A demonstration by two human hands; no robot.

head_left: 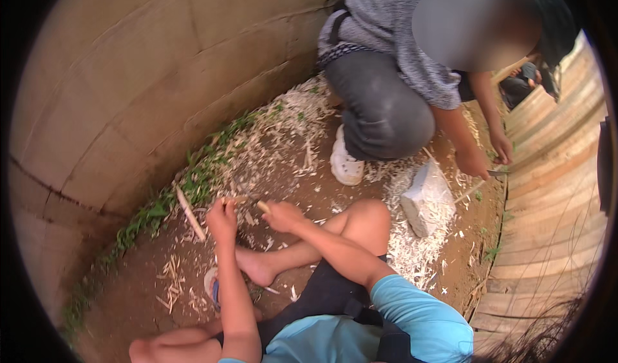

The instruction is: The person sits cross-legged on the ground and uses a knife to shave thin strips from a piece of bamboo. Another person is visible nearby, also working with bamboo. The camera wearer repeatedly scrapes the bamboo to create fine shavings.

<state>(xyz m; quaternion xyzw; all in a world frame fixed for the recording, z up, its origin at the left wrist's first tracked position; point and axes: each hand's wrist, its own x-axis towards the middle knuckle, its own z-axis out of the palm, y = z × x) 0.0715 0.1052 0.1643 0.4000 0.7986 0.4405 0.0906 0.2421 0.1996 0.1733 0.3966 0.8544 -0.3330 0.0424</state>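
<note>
Pinching, left hand [222, 220]: closed on a pale wooden stick [241, 199], well left of the stone block [427, 199].
Right hand [283, 217]: wrapped around a wooden-handled tool [264, 206], between stick and block; the tool's tip is unclear.
Shavings [412, 253]: heaped against the block's near side.
Co-worker [386, 115]: crouching beyond the block, holding a blade [497, 172] and thin stick [468, 191] to its right.

Left hand [223, 221], right hand [283, 217] — both gripping; near, apart

Left hand [222, 219]: one short stick [241, 199]. Right hand [282, 217]: one light-handled tool [263, 206]. Left of left hand: one long stick [190, 213]. Right of right hand: one stone block [423, 195], one white shoe [346, 162].
</note>
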